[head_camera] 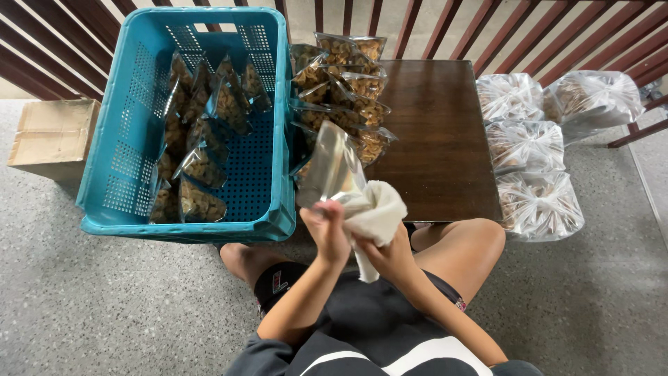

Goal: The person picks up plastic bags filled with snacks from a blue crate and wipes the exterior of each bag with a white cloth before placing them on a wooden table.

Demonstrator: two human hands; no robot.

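My left hand (325,230) grips the lower edge of a shiny clear snack pouch (330,167) and holds it up over the near left corner of the dark wooden table (438,139). My right hand (391,256) clutches a white cloth (372,209) pressed against the pouch's lower part. Several filled snack pouches (344,83) lie piled on the table's left side. More pouches (202,132) stand inside the blue plastic crate (271,216) to the left.
Three large clear bags of snacks (529,146) lie on the floor right of the table, another (598,97) behind them. A cardboard box (52,136) sits at far left. Dark red railing bars (417,28) run along the back. My bare knees flank the table's near edge.
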